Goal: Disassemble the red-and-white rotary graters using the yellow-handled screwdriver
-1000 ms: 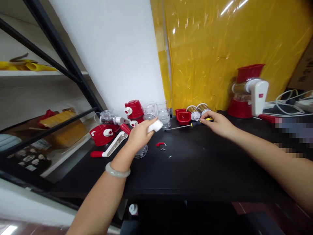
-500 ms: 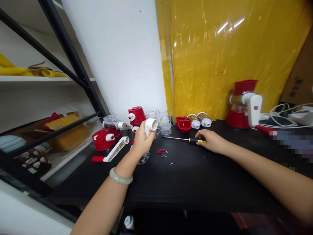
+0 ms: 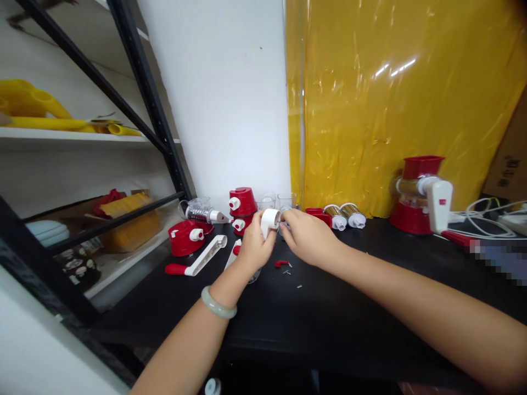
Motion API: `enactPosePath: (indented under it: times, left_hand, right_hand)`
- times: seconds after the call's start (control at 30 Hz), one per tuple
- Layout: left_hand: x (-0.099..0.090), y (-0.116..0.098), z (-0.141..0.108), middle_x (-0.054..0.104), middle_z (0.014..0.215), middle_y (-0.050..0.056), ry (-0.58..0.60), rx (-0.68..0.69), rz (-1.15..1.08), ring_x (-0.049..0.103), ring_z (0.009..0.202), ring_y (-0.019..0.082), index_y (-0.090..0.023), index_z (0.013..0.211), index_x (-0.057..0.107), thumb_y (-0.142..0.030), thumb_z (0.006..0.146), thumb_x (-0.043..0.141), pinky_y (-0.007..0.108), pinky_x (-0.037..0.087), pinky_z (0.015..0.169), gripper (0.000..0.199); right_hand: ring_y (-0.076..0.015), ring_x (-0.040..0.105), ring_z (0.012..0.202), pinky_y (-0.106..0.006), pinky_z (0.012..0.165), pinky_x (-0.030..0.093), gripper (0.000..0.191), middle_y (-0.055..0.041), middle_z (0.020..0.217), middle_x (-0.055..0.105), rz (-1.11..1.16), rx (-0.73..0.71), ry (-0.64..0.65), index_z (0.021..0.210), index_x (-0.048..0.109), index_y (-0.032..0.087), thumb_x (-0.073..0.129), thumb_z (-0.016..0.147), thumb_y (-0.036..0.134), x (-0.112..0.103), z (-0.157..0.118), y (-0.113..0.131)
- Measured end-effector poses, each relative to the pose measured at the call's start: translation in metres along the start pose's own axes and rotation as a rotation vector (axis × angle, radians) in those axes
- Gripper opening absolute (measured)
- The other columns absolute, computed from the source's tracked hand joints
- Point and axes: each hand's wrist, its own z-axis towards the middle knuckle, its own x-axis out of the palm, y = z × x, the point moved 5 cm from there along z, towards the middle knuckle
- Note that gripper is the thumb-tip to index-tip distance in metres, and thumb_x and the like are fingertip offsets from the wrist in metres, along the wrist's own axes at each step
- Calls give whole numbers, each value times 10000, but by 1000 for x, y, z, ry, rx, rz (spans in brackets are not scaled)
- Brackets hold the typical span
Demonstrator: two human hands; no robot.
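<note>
A white plastic tube-shaped part [image 3: 269,219] is held above the black table by my left hand [image 3: 256,244], its round open end facing right. At that opening, the fingertips of my right hand [image 3: 308,236] are pinched together; what they hold, if anything, is too small to make out. Below my hands lie a small red plastic piece [image 3: 281,264] and several tiny screws [image 3: 287,272]. To the left rests a white crank handle with a red grip [image 3: 206,255]. The screwdriver is not visible now.
Red grater bases [image 3: 186,240] and more red stacked bases [image 3: 242,202] stand at the left and back. Two grater drums [image 3: 351,215] lie at the back beside a red hopper [image 3: 320,215]. An assembled drum grater [image 3: 415,192] is at the right, near white cables [image 3: 486,219].
My right hand has left the screwdriver handle and come across to the open end of the white part. My left hand still grips that part. The view has shifted slightly.
</note>
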Motion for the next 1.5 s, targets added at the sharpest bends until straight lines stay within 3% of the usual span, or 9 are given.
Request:
enactPosePath:
  times: [0.3, 0.57, 0.83, 0.97, 1.13, 1.33, 1.5]
  left_hand:
    - [0, 0, 0, 684, 1076, 122, 8, -23, 40, 668, 991, 259, -145, 1220, 501, -150, 827, 533, 364, 518, 835, 394]
    - [4, 9, 1, 706, 992, 74, 60, -75, 8, 691, 862, 222, -175, 1236, 495, -165, 836, 542, 336, 533, 773, 403]
    - [7, 16, 3, 641, 640, -34, 163, -173, -166, 603, 446, 147, -191, 1178, 527, -186, 835, 549, 261, 500, 485, 344]
    - [8, 18, 4, 636, 653, -32, 241, -313, -300, 592, 408, 144, -199, 1101, 558, -199, 799, 579, 250, 481, 393, 302]
    - [5, 16, 8, 653, 678, -15, 310, -446, -387, 595, 414, 143, -180, 1028, 596, -201, 764, 612, 256, 488, 377, 265]
    - [-3, 27, 12, 621, 624, -22, 183, -405, -231, 609, 454, 168, -164, 1036, 598, -258, 791, 631, 289, 511, 440, 265]
    - [-3, 14, 11, 703, 873, 50, 130, -98, 73, 675, 772, 222, -173, 1092, 621, -288, 806, 638, 349, 537, 724, 308]
  right_hand:
    - [-233, 661, 764, -323, 576, 352, 220, -78, 939, 694, -131, -52, 24, 1057, 535, 168, 335, 1004, 242, 13, 9, -1]
    - [-229, 657, 790, -317, 608, 339, 211, -94, 972, 703, -155, -161, 48, 1089, 526, 156, 358, 1005, 252, 22, 13, -10]
    - [-221, 634, 787, -329, 652, 332, 204, -119, 994, 696, -241, -399, 94, 1083, 562, 157, 398, 1008, 252, 25, 18, -14]
    - [-180, 599, 684, -317, 620, 304, 207, -94, 910, 695, -339, -576, 90, 1039, 581, 169, 381, 1015, 217, 22, 19, -14]
    - [-183, 604, 727, -308, 636, 322, 208, -86, 900, 695, -348, -714, 137, 1061, 585, 180, 391, 1011, 235, 19, 17, -12]
    - [-204, 627, 717, -307, 633, 362, 172, -98, 889, 704, -114, -494, 332, 997, 593, 158, 448, 948, 237, 32, 2, -21]
    - [-189, 632, 722, -288, 637, 394, 115, -85, 866, 698, 12, -471, 468, 920, 597, 167, 489, 909, 205, 61, -24, -26]
